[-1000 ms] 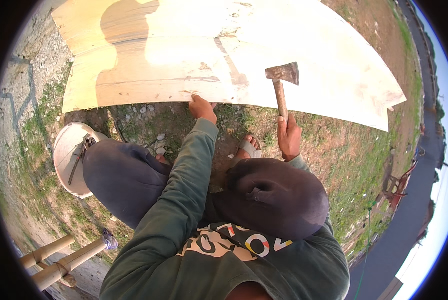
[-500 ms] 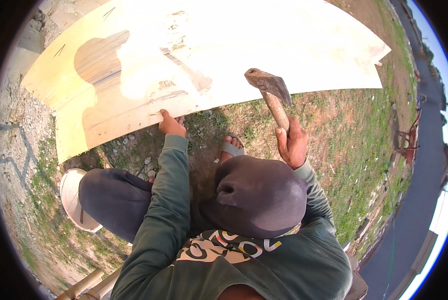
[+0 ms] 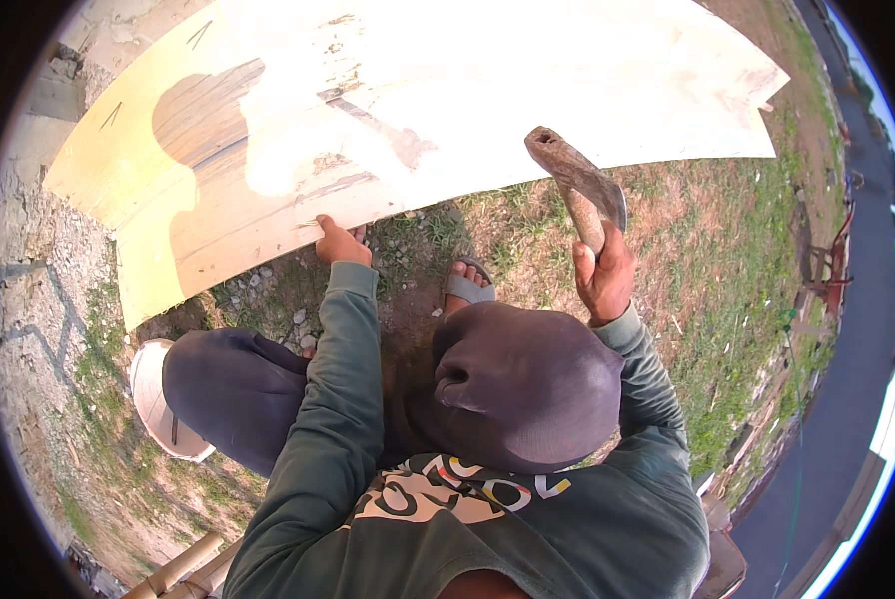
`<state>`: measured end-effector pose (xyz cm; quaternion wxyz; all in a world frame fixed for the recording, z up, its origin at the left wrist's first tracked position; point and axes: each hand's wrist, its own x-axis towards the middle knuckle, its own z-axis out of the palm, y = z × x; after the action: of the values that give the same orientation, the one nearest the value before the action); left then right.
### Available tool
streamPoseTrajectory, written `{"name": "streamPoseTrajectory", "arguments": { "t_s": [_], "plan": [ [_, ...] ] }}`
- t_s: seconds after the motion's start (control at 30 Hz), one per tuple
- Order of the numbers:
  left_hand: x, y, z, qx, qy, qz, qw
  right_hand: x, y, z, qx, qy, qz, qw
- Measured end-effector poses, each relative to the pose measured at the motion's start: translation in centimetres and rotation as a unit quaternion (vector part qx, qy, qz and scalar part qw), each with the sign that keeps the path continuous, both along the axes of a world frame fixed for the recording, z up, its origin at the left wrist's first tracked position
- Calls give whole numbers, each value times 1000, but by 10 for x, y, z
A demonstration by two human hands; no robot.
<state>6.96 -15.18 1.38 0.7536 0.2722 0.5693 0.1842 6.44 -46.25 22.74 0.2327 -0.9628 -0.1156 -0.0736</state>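
Observation:
My left hand (image 3: pixel 344 243) grips the near edge of a large plywood sheet (image 3: pixel 203 245), thumb on top and the other fingers partly hidden at its underside. My right hand (image 3: pixel 605 280) is closed around the short wooden handle of a hatchet (image 3: pixel 573 172). Its brown, rusty-looking head is raised, apart from the sheet as far as I can tell. Sunlight washes out much of the sheet. Shadows of my upper body and the tool fall across its left and middle parts.
My bent knees stand close to the sheet, with a sandalled foot (image 3: pixel 467 284) under its near edge. A white bucket (image 3: pixel 158 399) is beside my left leg. Bamboo poles (image 3: pixel 183 567) lie at lower left. Grass and stones cover the ground; a paved road (image 3: pixel 817 419) runs along the right.
My right hand has moved right with the hatchet, and its head has tilted further. My left hand keeps its grip on the sheet. The view has shifted slightly.

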Motion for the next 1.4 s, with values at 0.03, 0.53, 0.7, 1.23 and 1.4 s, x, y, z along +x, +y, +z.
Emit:
{"name": "streamPoseTrajectory", "arguments": {
  "t_s": [0.03,0.53,0.7,1.23,1.4],
  "plan": [
    [0,-5,3,-2,-4,-9,1000,1,-11,-18,-30,22,0,999],
    [0,-4,-2,-44,33,-24,998,-10,-50,-105,-127,136,-74,980],
    [7,-5,10,22,55,-29,998,16,-7,-6,81,21,-118,989],
    [-8,1,3,6,50,-38,998,-23,-11,-58,183,-42,-139,972],
    [-10,-1,-10,-12,42,-68,997,-36,-49,-158,41,146,-178,972]
  ]
}}
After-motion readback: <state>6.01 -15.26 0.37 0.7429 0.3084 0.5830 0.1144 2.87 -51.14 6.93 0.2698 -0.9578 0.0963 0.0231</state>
